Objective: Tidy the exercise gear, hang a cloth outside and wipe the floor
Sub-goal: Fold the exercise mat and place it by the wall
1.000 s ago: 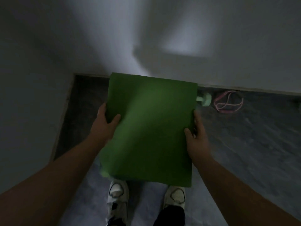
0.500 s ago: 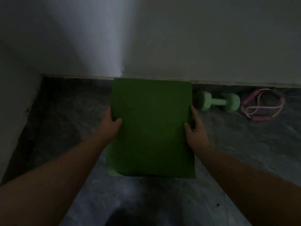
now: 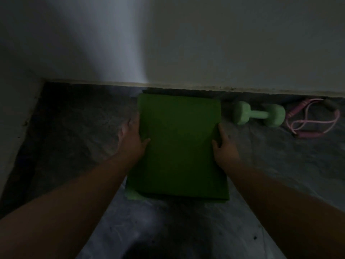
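Note:
A folded dark green exercise mat is low over the grey floor, its far edge close to the wall's base. My left hand grips its left edge with the thumb on top. My right hand grips the right edge the same way. A paler green layer pokes out at the mat's near left corner. To the right lies a light green dumbbell, and beyond it a pink skipping rope coiled on the floor.
A white wall runs across the back and meets a second wall at the left, forming a corner. The marbled grey floor is dim. Bare floor lies left of the mat.
The mat has come down and moved toward the wall, held by both hands. My view has dropped closer to the floor, my shoes have left the frame, and the dumbbell and rope show fully.

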Demonstrator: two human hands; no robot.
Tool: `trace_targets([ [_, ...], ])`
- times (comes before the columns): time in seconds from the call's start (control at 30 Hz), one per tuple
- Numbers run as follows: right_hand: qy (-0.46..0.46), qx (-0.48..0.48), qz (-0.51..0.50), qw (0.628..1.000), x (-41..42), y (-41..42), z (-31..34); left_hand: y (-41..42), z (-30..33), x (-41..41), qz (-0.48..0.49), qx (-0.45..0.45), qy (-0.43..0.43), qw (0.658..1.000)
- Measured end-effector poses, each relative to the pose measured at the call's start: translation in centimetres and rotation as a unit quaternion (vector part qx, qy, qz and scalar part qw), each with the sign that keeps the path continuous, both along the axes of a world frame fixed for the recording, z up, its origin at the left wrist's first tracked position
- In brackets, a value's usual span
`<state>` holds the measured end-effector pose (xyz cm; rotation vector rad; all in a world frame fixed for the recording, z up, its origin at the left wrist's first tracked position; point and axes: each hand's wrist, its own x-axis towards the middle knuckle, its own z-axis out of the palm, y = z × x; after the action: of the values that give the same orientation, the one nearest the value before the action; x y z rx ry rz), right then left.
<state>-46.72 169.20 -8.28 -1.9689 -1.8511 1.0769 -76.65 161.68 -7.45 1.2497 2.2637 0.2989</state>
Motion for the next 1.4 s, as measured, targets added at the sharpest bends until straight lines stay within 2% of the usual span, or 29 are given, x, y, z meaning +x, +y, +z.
trace_targets([
  [0.07, -0.068, 0.014, 0.039, 0.997, 0.2, 0.0, -0.3, 0.0, -0.1, 0.0, -0.092, 0.021, 0.079, 0.992],
  [0.2, -0.246, 0.08, 0.143, 0.955, 0.2, -0.5, 1.6, -0.3, 0.0, 0.4, -0.155, -0.041, 0.114, 0.981],
  [0.3, -0.242, 0.179, 0.263, 0.917, 0.4, -3.1, 3.6, -2.8, 0.7, 2.0, -0.227, 0.025, 0.14, 0.963],
  [0.37, -0.232, 0.188, 0.317, 0.9, 1.2, -5.7, 4.2, -5.5, 0.9, 3.2, -0.281, 0.059, 0.125, 0.95],
  [0.47, -0.221, 0.174, 0.353, 0.893, 2.0, -9.0, 3.6, -9.2, 0.8, 5.6, -0.336, 0.041, 0.137, 0.931],
  [0.7, -0.24, 0.134, 0.397, 0.876, 1.9, -11.1, 0.1, -11.4, -1.0, 7.6, -0.357, 0.009, 0.176, 0.917],
  [0.93, -0.245, 0.095, 0.403, 0.877, 1.5, -10.6, -0.5, -10.9, -2.0, 8.0, -0.368, -0.035, 0.178, 0.912],
  [1.07, -0.212, 0.073, 0.38, 0.897, 1.3, -10.2, 0.4, -10.6, -1.1, 8.0, -0.348, -0.051, 0.144, 0.925],
  [1.17, -0.186, 0.056, 0.327, 0.925, 0.8, -7.9, 2.2, -8.6, 0.8, 7.5, -0.287, -0.013, 0.126, 0.95],
  [1.23, -0.181, 0.079, 0.296, 0.935, 0.0, -5.6, 3.6, -6.0, 1.7, 6.2, -0.236, 0.03, 0.137, 0.961],
  [1.3, -0.189, 0.148, 0.276, 0.931, -0.9, -3.3, 4.6, -3.0, 2.0, 4.6, -0.2, 0.058, 0.153, 0.966],
  [1.4, -0.176, 0.201, 0.256, 0.929, -2.5, -0.6, 4.4, 0.8, 1.9, 3.1, -0.179, 0.038, 0.137, 0.974],
])
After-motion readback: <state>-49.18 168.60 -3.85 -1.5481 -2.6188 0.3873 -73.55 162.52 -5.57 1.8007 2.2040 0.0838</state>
